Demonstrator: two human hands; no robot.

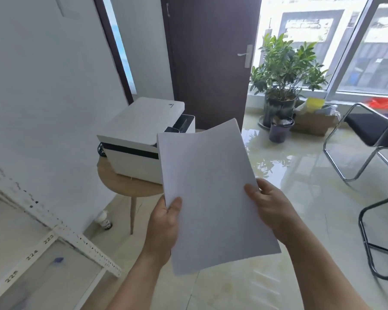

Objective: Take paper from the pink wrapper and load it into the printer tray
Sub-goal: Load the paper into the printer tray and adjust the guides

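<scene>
A stack of white paper (211,191) is held up in front of me, tilted, by both hands. My left hand (164,229) grips its lower left edge with the thumb on top. My right hand (271,206) grips the right edge, thumb on the sheet. Behind the paper's upper left corner stands the white printer (139,139) with a dark band across its front, on a small round wooden table (119,182). The paper covers the printer's right front part. No pink wrapper is in view.
A white metal shelf (54,233) with number labels stands at the lower left. A dark door (211,59) is behind the printer. Potted plants (280,81) and a cardboard box (311,124) sit by the window. Black chairs (367,139) stand at the right on the glossy tile floor.
</scene>
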